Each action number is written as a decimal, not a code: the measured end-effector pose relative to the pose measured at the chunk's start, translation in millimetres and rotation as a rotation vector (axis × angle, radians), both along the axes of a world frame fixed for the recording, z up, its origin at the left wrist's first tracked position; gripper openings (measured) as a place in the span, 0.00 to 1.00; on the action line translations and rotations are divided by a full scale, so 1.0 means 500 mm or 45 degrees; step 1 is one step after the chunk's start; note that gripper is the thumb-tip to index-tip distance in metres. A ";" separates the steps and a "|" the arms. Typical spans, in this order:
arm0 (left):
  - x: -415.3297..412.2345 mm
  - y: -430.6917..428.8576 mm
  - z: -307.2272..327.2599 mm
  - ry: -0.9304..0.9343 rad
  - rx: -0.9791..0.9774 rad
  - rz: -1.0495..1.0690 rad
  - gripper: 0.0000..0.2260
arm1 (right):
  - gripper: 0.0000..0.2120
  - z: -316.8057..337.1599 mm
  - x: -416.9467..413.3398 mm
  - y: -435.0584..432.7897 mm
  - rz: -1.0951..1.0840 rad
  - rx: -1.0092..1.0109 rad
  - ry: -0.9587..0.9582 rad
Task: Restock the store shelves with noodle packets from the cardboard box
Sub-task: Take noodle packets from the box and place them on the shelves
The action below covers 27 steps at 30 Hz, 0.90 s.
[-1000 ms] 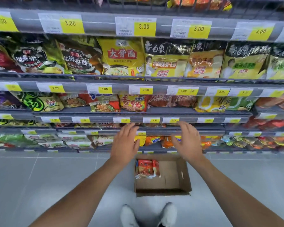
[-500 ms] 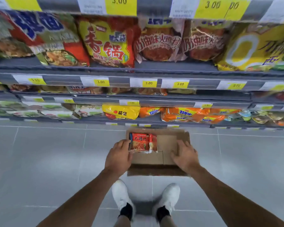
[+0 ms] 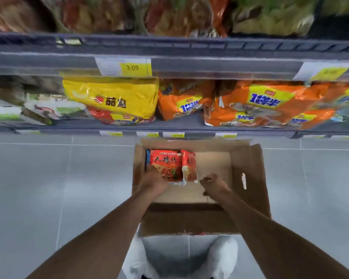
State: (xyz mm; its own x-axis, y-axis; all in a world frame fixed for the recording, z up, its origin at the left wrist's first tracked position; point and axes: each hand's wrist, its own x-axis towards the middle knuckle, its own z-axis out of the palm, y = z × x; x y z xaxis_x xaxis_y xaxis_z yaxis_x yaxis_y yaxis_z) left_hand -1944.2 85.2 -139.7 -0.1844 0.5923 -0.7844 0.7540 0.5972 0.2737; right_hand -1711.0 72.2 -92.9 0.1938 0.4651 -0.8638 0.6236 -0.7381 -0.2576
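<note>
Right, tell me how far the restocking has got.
Done: the cardboard box looks nearly empty, and the bottom shelf holds a yellow packet and orange packets. In hand: the left hand is at the red noodle packets in the box's left end, the right hand beside their corner; blur hides any grip. Left: lift those packets out and shelve them.

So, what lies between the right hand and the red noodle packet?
In the head view, only bare cardboard box floor separates right hand from red noodle packet.
</note>
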 end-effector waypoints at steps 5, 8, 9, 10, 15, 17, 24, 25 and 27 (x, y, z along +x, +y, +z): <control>0.046 0.036 -0.004 -0.003 -0.052 0.181 0.25 | 0.28 -0.124 -0.060 0.000 0.218 0.188 -0.009; 0.046 0.047 -0.050 0.020 0.010 0.276 0.25 | 0.30 -0.187 -0.082 0.011 0.335 0.255 -0.095; 0.046 0.052 -0.055 0.027 0.037 0.323 0.25 | 0.32 -0.203 -0.087 0.013 0.351 0.278 -0.128; 0.044 0.055 -0.061 0.039 0.052 0.374 0.26 | 0.33 -0.214 -0.092 0.015 0.387 0.295 -0.152; 0.046 0.069 -0.057 -0.056 -0.053 0.510 0.30 | 0.23 -0.212 -0.101 0.013 0.456 0.422 -0.127; 0.050 0.073 -0.047 -0.165 -0.096 0.539 0.19 | 0.22 -0.199 -0.102 0.009 0.460 0.485 -0.127; 0.067 0.053 0.071 -0.549 -0.042 0.731 0.10 | 0.15 -0.069 -0.130 -0.017 0.522 0.810 -0.022; 0.065 0.048 0.099 -0.592 -0.040 0.765 0.08 | 0.15 -0.040 -0.132 -0.021 0.534 0.855 0.007; 0.057 0.043 0.163 -0.719 -0.064 0.821 0.07 | 0.14 0.029 -0.132 -0.020 0.528 0.942 0.041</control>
State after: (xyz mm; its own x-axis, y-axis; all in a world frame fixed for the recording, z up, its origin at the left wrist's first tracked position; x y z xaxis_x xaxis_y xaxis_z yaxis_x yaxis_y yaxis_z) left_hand -1915.9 106.7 -58.3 -0.0472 0.4682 -0.8824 0.0220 0.8836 0.4677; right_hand -1777.1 62.2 -78.4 -0.1368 0.9405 -0.3112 0.7906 -0.0857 -0.6064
